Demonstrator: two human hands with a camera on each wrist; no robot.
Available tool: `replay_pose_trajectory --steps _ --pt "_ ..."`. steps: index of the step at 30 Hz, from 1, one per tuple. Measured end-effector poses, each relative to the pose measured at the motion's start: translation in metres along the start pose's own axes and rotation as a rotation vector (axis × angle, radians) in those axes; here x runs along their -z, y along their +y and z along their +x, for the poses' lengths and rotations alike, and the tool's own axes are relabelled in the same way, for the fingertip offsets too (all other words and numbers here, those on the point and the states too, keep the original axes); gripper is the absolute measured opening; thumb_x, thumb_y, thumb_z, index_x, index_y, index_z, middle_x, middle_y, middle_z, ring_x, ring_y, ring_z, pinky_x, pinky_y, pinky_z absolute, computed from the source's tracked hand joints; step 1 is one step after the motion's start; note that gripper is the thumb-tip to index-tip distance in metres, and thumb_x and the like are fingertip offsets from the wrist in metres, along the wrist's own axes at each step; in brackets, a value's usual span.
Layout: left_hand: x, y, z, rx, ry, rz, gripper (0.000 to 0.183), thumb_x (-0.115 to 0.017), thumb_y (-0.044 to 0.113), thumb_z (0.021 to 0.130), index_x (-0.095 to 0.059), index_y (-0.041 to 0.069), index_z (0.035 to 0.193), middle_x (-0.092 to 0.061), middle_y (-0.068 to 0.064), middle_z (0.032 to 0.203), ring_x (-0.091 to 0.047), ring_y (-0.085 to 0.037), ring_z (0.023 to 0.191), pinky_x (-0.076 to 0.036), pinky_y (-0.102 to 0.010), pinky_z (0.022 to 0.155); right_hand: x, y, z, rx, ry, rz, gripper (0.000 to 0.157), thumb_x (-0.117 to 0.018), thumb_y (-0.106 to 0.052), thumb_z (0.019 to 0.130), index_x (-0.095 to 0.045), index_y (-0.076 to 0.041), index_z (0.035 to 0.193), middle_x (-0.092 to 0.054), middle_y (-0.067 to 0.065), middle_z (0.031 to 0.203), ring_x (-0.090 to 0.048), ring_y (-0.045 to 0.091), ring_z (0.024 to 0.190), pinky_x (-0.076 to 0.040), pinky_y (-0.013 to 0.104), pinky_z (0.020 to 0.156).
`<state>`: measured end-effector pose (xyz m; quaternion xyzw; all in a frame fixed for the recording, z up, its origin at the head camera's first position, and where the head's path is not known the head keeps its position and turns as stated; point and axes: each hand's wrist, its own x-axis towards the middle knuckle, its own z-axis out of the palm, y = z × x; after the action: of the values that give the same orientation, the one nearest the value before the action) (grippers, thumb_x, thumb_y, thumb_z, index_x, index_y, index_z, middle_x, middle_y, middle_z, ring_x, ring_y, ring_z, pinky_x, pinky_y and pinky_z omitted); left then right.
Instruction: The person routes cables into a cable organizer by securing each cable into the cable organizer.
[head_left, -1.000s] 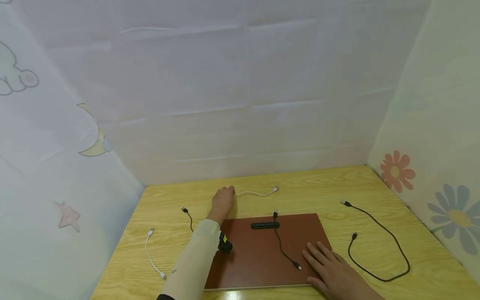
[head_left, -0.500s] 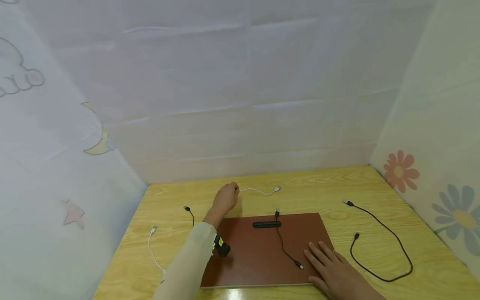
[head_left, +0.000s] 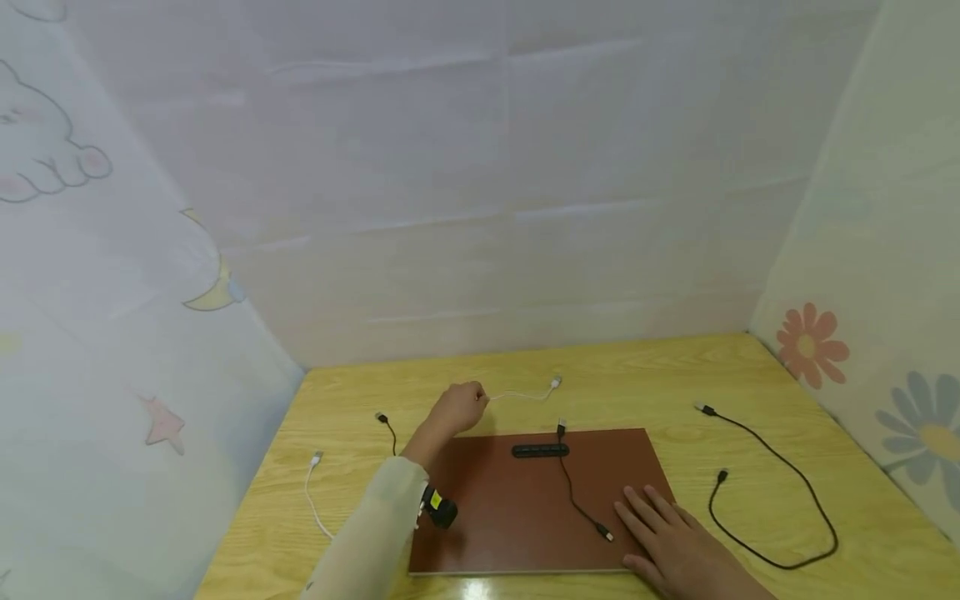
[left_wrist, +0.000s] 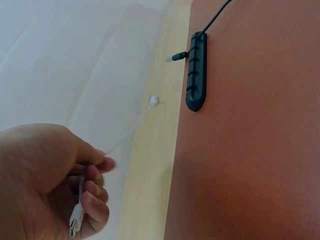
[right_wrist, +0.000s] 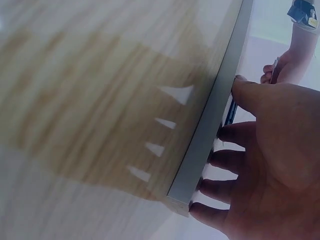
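Observation:
My left hand (head_left: pixel 459 408) pinches a white USB cable (left_wrist: pixel 127 134) between thumb and finger, over the far left corner of a brown board (head_left: pixel 495 517). One white connector (left_wrist: pixel 76 219) of this cable hangs inside the curled fingers; the other connector (head_left: pixel 556 381) lies near the back of the table. My right hand (head_left: pixel 671 537) rests flat with spread fingers on the board's right side. Near the board's back edge sits a black cable clip (head_left: pixel 540 451) with several slots. A short black cable (head_left: pixel 570 487) passes across it, running forward over the board.
A long black cable (head_left: pixel 813 492) curves on the wooden table (head_left: pixel 645 367) at right. At left lie a short white cable (head_left: pixel 309 492) and another black cable (head_left: pixel 392 432), partly hidden by my left arm. Printed cloth walls (head_left: pixel 405 250) enclose the back and sides.
My left hand has risen a little, then come nearer and slightly right, turning with the white cable in its fingers. The view has shifted slightly. My right hand stays on the board.

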<state>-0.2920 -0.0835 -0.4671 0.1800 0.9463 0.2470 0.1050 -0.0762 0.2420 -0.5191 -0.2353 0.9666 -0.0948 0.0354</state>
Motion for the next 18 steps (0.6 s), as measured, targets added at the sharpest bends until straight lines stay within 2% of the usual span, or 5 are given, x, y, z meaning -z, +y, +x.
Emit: replay_pose_trajectory --steps 5,9,15,18 --pt "0.003 0.002 -0.008 -0.035 -0.073 0.026 0.026 -0.049 0.016 0.107 -0.069 0.002 0.118 -0.071 -0.006 0.104 -0.048 -0.013 0.063 -0.043 -0.031 0.063 0.001 0.0 0.002 0.001 -0.013 0.017 0.065 -0.052 -0.054 0.101 -0.053 -0.008 0.147 -0.046 0.019 0.153 -0.04 0.05 0.138 -0.044 0.062 0.1" --pt "0.005 0.004 -0.014 -0.034 -0.096 0.023 0.027 -0.046 0.014 0.108 -0.066 0.002 0.12 -0.069 -0.008 0.107 -0.049 -0.013 0.068 -0.043 -0.033 0.067 0.001 0.0 0.003 0.004 -0.01 0.018 0.065 -0.052 -0.054 0.101 -0.054 -0.008 0.147 -0.047 0.019 0.153 -0.04 0.05 0.138 -0.043 0.062 0.1" --pt "0.008 0.007 -0.024 -0.045 -0.081 -0.006 0.025 -0.041 0.014 0.108 -0.064 0.003 0.113 -0.06 -0.006 0.083 -0.042 -0.013 0.061 -0.04 -0.03 0.062 0.003 0.0 0.006 -0.003 -0.035 0.037 0.067 -0.052 -0.055 0.101 -0.053 -0.007 0.147 -0.046 0.02 0.153 -0.039 0.051 0.138 -0.042 0.063 0.101" --pt "0.008 0.007 -0.027 -0.05 -0.068 -0.027 0.024 -0.041 0.014 0.108 -0.063 0.003 0.111 -0.057 -0.004 0.08 -0.042 -0.013 0.06 -0.039 -0.03 0.061 0.005 0.001 0.007 -0.009 -0.062 0.078 0.068 -0.052 -0.056 0.1 -0.052 -0.006 0.147 -0.045 0.022 0.153 -0.038 0.053 0.139 -0.041 0.066 0.101"
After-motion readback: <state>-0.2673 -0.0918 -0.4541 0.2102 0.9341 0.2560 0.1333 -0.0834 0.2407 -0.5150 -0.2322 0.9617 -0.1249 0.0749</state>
